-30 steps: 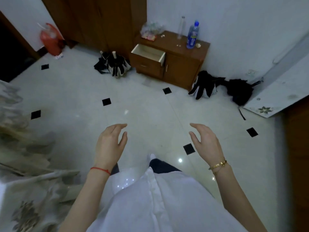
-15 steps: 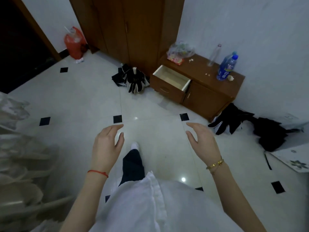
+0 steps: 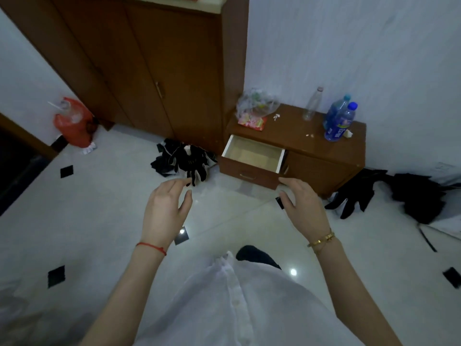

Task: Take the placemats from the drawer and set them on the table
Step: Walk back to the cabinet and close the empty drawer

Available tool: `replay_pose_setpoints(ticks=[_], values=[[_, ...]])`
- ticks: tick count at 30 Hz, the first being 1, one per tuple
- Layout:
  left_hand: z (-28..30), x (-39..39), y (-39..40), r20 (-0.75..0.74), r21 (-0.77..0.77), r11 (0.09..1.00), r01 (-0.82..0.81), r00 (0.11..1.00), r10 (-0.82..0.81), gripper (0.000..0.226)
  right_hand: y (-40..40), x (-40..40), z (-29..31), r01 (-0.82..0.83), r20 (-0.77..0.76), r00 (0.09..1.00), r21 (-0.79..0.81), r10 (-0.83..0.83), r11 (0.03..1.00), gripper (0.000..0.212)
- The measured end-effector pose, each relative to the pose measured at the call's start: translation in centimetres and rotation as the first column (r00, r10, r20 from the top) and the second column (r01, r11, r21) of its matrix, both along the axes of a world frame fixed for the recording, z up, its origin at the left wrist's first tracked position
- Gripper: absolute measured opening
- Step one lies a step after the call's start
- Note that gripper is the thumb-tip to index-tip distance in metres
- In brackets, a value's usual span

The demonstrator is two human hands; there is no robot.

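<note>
— Where the white floor [image 3: 104,221] with its black diamond tiles meets the wall, what stands there?

— A low brown cabinet [image 3: 321,156] at centre right of the frame, beside a tall wardrobe [image 3: 154,71] that fills the upper left. The cabinet's drawer [image 3: 252,161] is pulled out, and its pale inside shows.

— Are the placemats in it?

— What shows of the bottom is a pale, squared pattern; I cannot tell whether that is a placemat or lining.

— And on the cabinet's top surface?

— A clear bag [image 3: 257,106] with a pink packet at its left end, an empty clear bottle [image 3: 311,104] further back, and two blue bottles [image 3: 340,122] near the right edge.

— On the floor?

— Black cloth heaps: one [image 3: 187,158] just left of the drawer, more [image 3: 389,193] to the cabinet's right. A red bag [image 3: 73,122] sits by the wall at far left.

— Now the grip. Left hand [image 3: 166,211]?

— Raised in the middle of the frame, fingers loosely curved and spread, grasping nothing. A red string circles the wrist.

— Right hand [image 3: 303,208]?

— The same: released, fingers relaxed, thumb apart, nothing held. Its fingertips overlap the drawer front's lower corner in the picture; whether they touch it I cannot tell. A gold bracelet sits on that wrist. Below both arms, a white shirt fills the bottom of the frame.
</note>
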State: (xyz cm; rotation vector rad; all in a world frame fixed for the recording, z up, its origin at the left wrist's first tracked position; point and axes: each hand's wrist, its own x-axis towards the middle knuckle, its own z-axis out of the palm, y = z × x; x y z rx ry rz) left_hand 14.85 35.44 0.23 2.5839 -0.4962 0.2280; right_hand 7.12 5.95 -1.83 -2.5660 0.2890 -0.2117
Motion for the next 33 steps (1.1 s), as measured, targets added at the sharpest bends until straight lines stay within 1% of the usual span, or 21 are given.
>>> replay_pose_setpoints(ticks=[3, 8, 15, 18, 23, 26, 28, 30, 33], values=[[-0.4, 4.8, -0.7, -0.011, -0.002, 0.999, 0.049, 0.999, -0.049, 0.027, -0.4, 3.0, -0.6, 0.035, -0.035, 0.999, 0.009, -0.035, 0.999, 0.032], [-2.6, 11.6, -2.6, -0.053, -0.023, 0.995, 0.097, 0.994, -0.099, 0.028, -1.6, 7.9, -3.0, 0.098, -0.091, 0.991, 0.035, -0.095, 0.995, 0.033], [-4.7, 22.4, -7.1, -0.051, -0.053, 0.981, 0.189, 0.98, -0.191, 0.028, -5.1, 17.3, -4.7, 0.152, -0.1, 0.984, 0.043, -0.147, 0.987, 0.028], [-5.2, 26.7, -9.3, -0.058, -0.061, 0.978, 0.202, 0.977, -0.205, 0.028, -7.0, 21.2, -5.0, 0.159, -0.098, 0.983, 0.008, -0.157, 0.987, 0.026], [-7.5, 31.5, -12.3, -0.08, -0.055, 0.963, 0.263, 0.96, -0.267, 0.03, -8.8, 25.5, -7.2, 0.187, -0.089, 0.978, -0.012, -0.187, 0.982, 0.027], [-10.4, 33.4, -13.3, -0.087, -0.047, 0.949, 0.311, 0.945, -0.314, 0.029, -9.1, 27.0, -10.3, 0.209, -0.096, 0.973, -0.001, -0.209, 0.978, 0.028], [-13.3, 34.6, -13.9, -0.091, -0.039, 0.941, 0.337, 0.936, -0.339, 0.029, -9.3, 27.5, -13.4, 0.22, -0.09, 0.972, 0.004, -0.219, 0.976, 0.028], [-16.9, 35.4, -14.4, -0.087, -0.021, 0.931, 0.365, 0.927, -0.366, 0.028, -9.5, 27.8, -17.1, 0.226, -0.087, 0.97, 0.0, -0.225, 0.974, 0.027], [-24.0, 36.4, -14.8, -0.096, 0.004, 0.921, 0.389, 0.917, -0.387, 0.028, -10.1, 28.3, -24.0, 0.242, -0.1, 0.965, -0.017, -0.242, 0.97, 0.028]])
